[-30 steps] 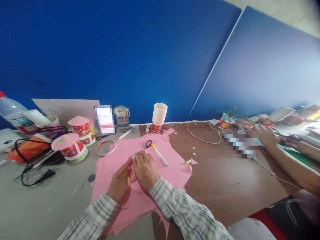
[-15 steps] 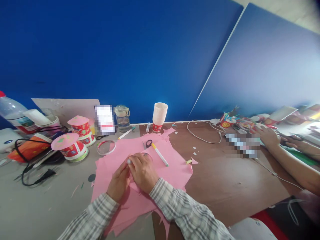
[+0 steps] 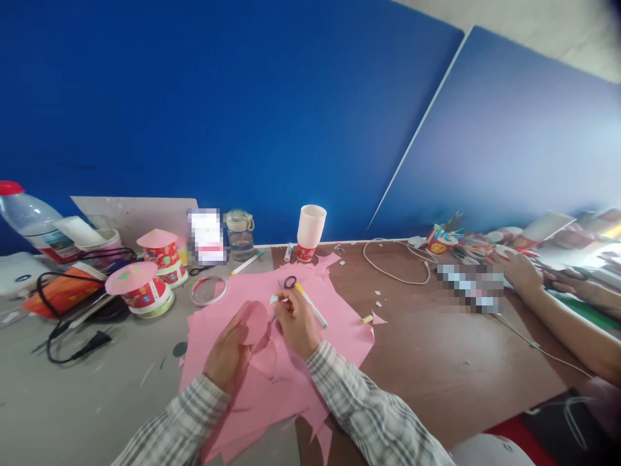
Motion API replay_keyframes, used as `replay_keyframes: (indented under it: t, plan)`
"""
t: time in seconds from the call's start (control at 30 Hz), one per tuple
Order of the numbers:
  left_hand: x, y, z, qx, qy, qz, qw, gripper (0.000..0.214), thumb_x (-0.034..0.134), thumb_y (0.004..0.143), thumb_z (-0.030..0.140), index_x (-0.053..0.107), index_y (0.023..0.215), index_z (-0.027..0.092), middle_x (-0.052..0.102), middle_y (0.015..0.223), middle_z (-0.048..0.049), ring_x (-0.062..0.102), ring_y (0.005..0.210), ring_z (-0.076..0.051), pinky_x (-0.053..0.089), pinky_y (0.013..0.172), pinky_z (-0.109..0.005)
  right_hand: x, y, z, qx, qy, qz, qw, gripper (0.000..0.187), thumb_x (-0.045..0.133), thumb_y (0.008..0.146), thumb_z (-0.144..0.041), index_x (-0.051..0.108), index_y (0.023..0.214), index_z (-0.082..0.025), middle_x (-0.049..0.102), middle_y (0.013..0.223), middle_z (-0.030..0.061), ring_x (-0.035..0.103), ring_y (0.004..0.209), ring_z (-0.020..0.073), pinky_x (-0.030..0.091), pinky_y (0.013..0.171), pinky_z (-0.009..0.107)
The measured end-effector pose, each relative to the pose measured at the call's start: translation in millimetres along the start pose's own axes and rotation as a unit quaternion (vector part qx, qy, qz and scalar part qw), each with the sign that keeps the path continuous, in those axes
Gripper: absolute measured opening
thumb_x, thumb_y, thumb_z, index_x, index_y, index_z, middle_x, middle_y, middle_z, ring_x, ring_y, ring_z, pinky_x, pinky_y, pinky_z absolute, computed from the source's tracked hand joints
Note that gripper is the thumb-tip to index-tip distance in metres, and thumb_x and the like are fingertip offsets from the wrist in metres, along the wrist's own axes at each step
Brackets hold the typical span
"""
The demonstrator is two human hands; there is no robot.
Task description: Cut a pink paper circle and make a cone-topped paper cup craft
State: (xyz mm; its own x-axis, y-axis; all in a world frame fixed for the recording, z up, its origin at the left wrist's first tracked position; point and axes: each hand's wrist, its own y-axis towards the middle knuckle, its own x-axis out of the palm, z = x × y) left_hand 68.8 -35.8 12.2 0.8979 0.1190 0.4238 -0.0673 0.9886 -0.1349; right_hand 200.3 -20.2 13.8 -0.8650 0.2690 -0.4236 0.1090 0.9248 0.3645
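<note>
Left hand (image 3: 228, 353) grasping a round pink paper piece (image 3: 255, 321), raised over pink sheets (image 3: 339, 327) by the bench's (image 3: 460, 362) near edge; right hand (image 3: 297, 323) gripping a white-tipped stick (image 3: 273, 299). Scissors (image 3: 290, 282) and marker (image 3: 313, 307) lie just beyond.

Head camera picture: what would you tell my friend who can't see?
Over pink paper sheets, the left hand holds a pink paper circle and the right hand pinches a white-tipped tool. Scissors lie beyond.
</note>
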Motion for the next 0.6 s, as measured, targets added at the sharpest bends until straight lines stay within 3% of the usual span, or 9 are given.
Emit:
replay_keyframes:
  t: [0.13, 0.27, 0.37, 0.5, 0.6]
  plan:
    - [1.4, 4, -1, -0.007, -0.091, 0.003, 0.996, 0.024, 0.053, 0.059, 0.022, 0.062, 0.08, 0.015, 0.067, 0.077, -0.0075, 0.057, 0.077, -0.028, 0.05, 0.065, -0.042, 2, -8, -5, 0.001, 0.052, -0.057, 0.997, 0.009, 0.051, 0.081, -0.021, 0.059, 0.082, -0.02, 0.056, 0.057, -0.006, 0.05, 0.039, 0.0089, 0.039, 0.04, 0.016]
    - [0.0, 5, -4, -0.025, -0.135, 0.023, 0.99, 0.009, 0.057, 0.056, 0.023, 0.061, 0.06, 0.016, 0.06, 0.055, -0.002, 0.058, 0.067, -0.025, 0.051, 0.061, -0.04, 8, -18, -14, -0.024, 0.058, -0.065, 0.996, 0.007, 0.056, 0.077, -0.02, 0.061, 0.074, -0.023, 0.063, 0.069, -0.0021, 0.06, 0.059, 0.0144, 0.047, 0.054, 0.022]
    - [-0.3, 5, -5, -0.029, -0.133, 0.027, 0.99, 0.004, 0.058, 0.053, 0.022, 0.059, 0.053, 0.019, 0.057, 0.049, 0.0, 0.058, 0.065, -0.025, 0.052, 0.059, -0.039, 12, -19, -15, -0.022, 0.052, -0.067, 0.996, 0.008, 0.056, 0.077, -0.021, 0.062, 0.072, -0.025, 0.063, 0.065, -0.0023, 0.06, 0.056, 0.0155, 0.046, 0.049, 0.022]
    - [1.2, 1, -2, -0.029, -0.114, 0.011, 0.993, 0.012, 0.058, 0.048, 0.018, 0.062, 0.059, 0.022, 0.063, 0.057, -0.0014, 0.059, 0.067, -0.027, 0.052, 0.058, -0.039, 11, -15, -16, -0.026, 0.042, -0.051, 0.997, 0.012, 0.056, 0.075, -0.021, 0.062, 0.066, -0.024, 0.064, 0.059, -0.0028, 0.059, 0.048, 0.0152, 0.044, 0.042, 0.021]
    - [-0.4, -3, -2, -0.022, -0.058, -0.05, 0.997, 0.037, 0.056, 0.047, 0.017, 0.062, 0.081, 0.029, 0.068, 0.073, -0.0028, 0.059, 0.075, -0.031, 0.051, 0.06, -0.043, 6, -10, -17, -0.034, 0.034, -0.044, 0.998, 0.012, 0.057, 0.073, -0.019, 0.062, 0.064, -0.024, 0.064, 0.056, -0.0032, 0.059, 0.045, 0.0147, 0.045, 0.041, 0.021]
